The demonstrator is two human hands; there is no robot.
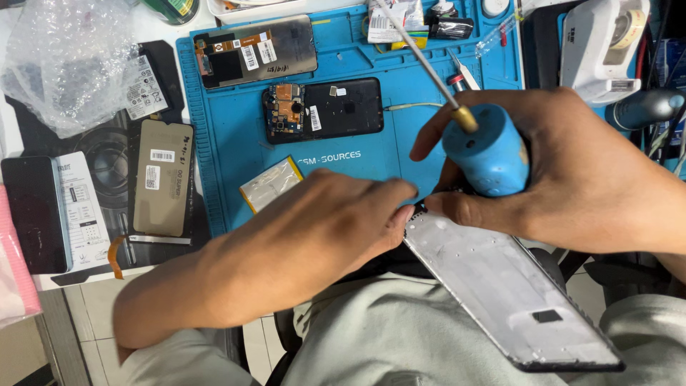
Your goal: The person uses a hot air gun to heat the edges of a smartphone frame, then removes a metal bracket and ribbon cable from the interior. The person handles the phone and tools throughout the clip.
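Observation:
My right hand [586, 171] grips the blue handle of a tool [489, 157]; a brass collar and thin metal rod rise from its top toward the back of the bench. My left hand [329, 221] lies over the upper end of a silver phone frame [507, 286], fingers curled against its edge. The frame slants from between my hands down over my lap to the lower right. The tool's working end is hidden behind my fingers.
A blue work mat [229, 136] holds an opened black phone [325, 109], a back cover [257, 50] and a flat battery [270, 184]. A display panel [163, 177], a dark phone [36, 213] and bubble wrap [68, 57] lie left. White device [604, 46] at right.

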